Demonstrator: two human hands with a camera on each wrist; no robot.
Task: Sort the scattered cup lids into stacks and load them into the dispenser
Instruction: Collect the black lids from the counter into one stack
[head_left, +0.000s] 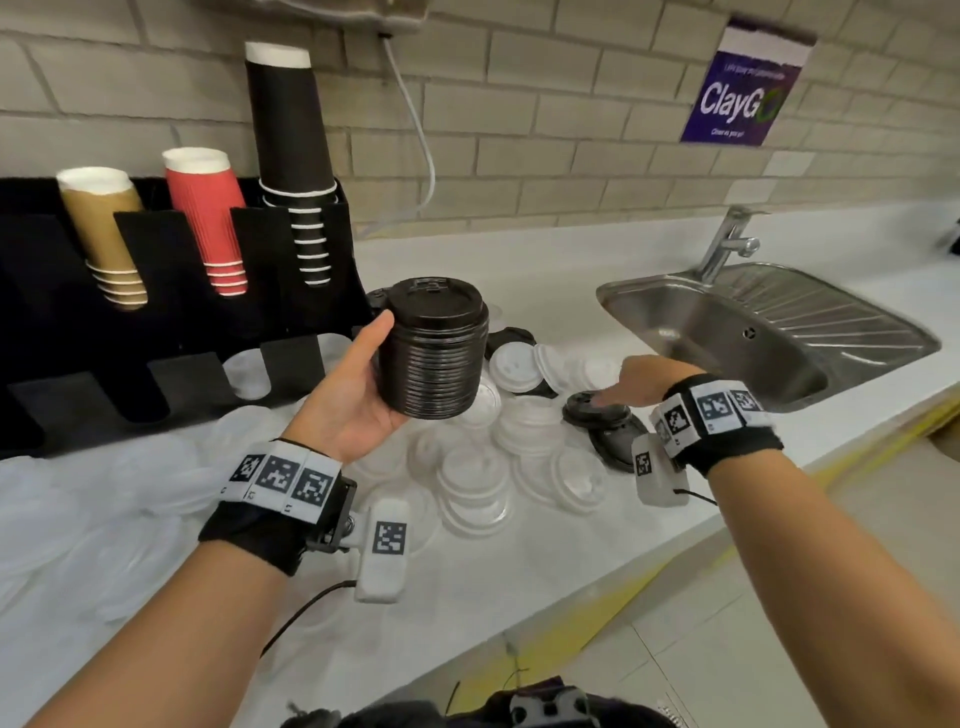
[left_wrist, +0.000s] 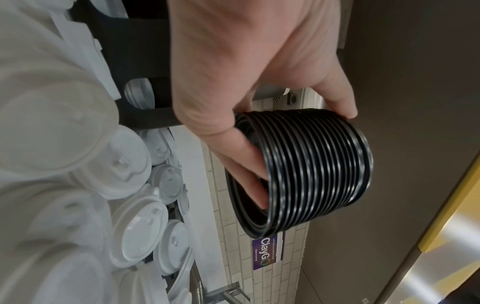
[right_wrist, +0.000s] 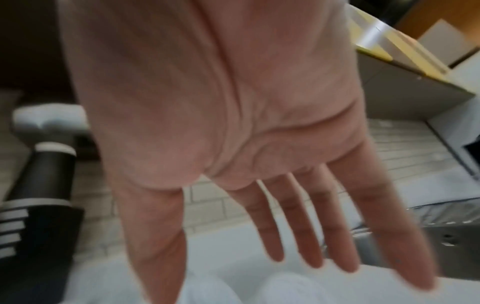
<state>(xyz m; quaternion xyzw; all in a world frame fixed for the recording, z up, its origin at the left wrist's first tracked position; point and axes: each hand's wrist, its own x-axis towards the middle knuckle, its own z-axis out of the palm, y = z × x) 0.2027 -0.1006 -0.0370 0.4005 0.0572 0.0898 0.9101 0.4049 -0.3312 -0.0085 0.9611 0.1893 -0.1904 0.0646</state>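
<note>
My left hand grips a tall stack of black lids, lifted above the counter in front of the black dispenser. In the left wrist view my left hand curls its fingers inside the stack of black lids with the thumb on its outer rim. My right hand hovers with straight, spread fingers over a loose black lid. In the right wrist view my right hand holds nothing. White lids lie scattered and in small piles on the white counter.
The dispenser holds gold, red and black paper cups in its upper slots. A steel sink with a tap lies at the right. The counter's front edge runs diagonally.
</note>
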